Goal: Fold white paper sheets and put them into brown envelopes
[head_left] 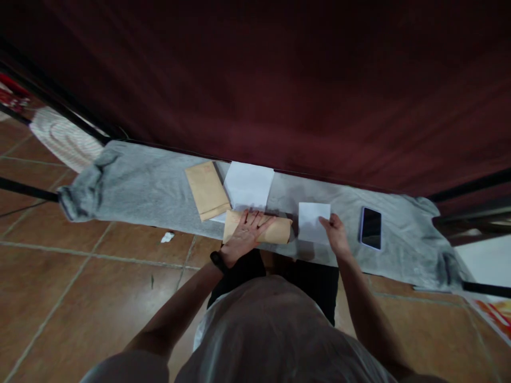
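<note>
My left hand (248, 231) lies flat with fingers spread on a brown paper envelope (279, 231) near the front edge of the grey cloth. At the right, my right hand (335, 230) pinches the right edge of a small white sheet of paper (313, 221) between thumb and fingers. Behind my left hand is a stack of white paper (248, 186). Another brown envelope (207, 189) rests to its left, over a corner of white paper. What lies under my left palm is hidden.
A phone (371, 228) lies right of my right hand on the grey cloth (147, 183). A dark red curtain (255, 96) rises along the far edge. Black metal bars (27, 189) stand at both ends. A white scrap (167, 237) is on the tiled floor (131, 276).
</note>
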`<state>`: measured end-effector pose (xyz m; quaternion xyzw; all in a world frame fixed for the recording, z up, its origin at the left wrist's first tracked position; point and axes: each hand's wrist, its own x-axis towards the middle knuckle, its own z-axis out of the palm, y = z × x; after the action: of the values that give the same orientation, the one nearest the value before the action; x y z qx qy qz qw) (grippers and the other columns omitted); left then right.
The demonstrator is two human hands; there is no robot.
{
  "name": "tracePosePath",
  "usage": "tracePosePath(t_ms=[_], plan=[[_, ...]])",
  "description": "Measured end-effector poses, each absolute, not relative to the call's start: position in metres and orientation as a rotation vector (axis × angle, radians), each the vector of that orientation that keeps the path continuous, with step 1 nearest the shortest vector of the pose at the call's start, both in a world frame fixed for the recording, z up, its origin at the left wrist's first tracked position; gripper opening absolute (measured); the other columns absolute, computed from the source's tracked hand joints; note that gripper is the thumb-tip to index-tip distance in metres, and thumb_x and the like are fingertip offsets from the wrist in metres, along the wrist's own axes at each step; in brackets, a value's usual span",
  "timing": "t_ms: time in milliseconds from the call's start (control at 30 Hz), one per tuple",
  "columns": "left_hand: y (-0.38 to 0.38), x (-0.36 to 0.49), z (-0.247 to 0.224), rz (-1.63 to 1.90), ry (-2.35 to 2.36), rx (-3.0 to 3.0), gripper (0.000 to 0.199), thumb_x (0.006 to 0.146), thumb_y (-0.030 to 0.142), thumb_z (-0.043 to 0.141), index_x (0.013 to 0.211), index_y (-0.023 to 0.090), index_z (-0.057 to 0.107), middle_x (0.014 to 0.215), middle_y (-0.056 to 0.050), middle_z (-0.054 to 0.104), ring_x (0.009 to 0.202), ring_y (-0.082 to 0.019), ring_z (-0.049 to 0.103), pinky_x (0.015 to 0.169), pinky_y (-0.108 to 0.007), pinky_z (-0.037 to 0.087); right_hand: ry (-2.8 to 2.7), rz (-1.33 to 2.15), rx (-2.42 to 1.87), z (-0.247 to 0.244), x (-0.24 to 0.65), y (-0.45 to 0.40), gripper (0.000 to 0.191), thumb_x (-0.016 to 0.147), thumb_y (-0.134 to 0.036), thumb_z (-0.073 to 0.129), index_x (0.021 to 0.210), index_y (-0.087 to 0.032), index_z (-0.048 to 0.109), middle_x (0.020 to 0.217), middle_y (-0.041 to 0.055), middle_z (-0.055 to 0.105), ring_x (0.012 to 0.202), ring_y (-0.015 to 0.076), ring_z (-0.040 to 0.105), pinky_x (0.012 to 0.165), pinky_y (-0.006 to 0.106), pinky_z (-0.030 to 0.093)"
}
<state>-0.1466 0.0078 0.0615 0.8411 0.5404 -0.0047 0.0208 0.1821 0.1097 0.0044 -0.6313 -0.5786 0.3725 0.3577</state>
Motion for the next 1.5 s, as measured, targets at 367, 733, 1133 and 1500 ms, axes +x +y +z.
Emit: tracePosePath(t_ms=[367, 733, 1133, 1500], plan=[[0.007, -0.147, 0.059, 0.017, 1.693, 2.608, 0.098, 0.084, 0.031, 0.072, 0.161, 0.029, 0.013, 0.155, -0.014, 0.042, 0.145, -0.034, 0.035, 0.122, -0.056, 0.014, -1.068, 0.888, -1.447, -0.003, 0.199, 0.067, 0.046, 0.073, -0.045, 0.073, 0.109, -0.018, 0.062, 0.109, 0.0092, 0.072, 0.098, 0.0226, 0.067, 0.091, 0.039, 0.053], [0.018, -0.154, 0.029, 0.165, 1.752, 2.457, 0.106, 0.076, 0.043, 0.080, 0.161, 0.024, 0.020, 0.151, -0.018, 0.047, 0.139, -0.036, 0.044, 0.120, -0.056, 0.025, -0.647, 1.149, -1.422, -0.005, 0.189, 0.058, 0.047, 0.064, -0.043, 0.077, 0.103, -0.020, 0.068, 0.097, 0.0052, 0.075, 0.078, 0.0192, 0.070, 0.062, 0.027, 0.055], [0.027, -0.155, 0.019, 0.234, 1.699, 2.332, 0.115, 0.074, 0.047, 0.081, 0.161, 0.027, 0.009, 0.152, -0.015, 0.044, 0.144, -0.036, 0.039, 0.120, -0.059, 0.023, -0.738, 1.136, -1.606, -0.007, 0.206, 0.057, 0.034, 0.054, -0.044, 0.083, 0.071, -0.019, 0.068, 0.050, -0.0022, 0.061, 0.048, 0.0152, 0.056, 0.043, 0.025, 0.046], [0.030, -0.154, 0.009, 0.231, 1.725, 2.352, 0.120, 0.069, 0.048, 0.084, 0.162, 0.026, 0.011, 0.150, -0.016, 0.045, 0.140, -0.039, 0.042, 0.119, -0.060, 0.025, -0.546, 1.331, -1.256, -0.008, 0.120, 0.047, 0.041, 0.063, -0.049, 0.084, 0.088, -0.020, 0.070, 0.088, 0.0031, 0.075, 0.078, 0.0198, 0.070, 0.079, 0.038, 0.063]])
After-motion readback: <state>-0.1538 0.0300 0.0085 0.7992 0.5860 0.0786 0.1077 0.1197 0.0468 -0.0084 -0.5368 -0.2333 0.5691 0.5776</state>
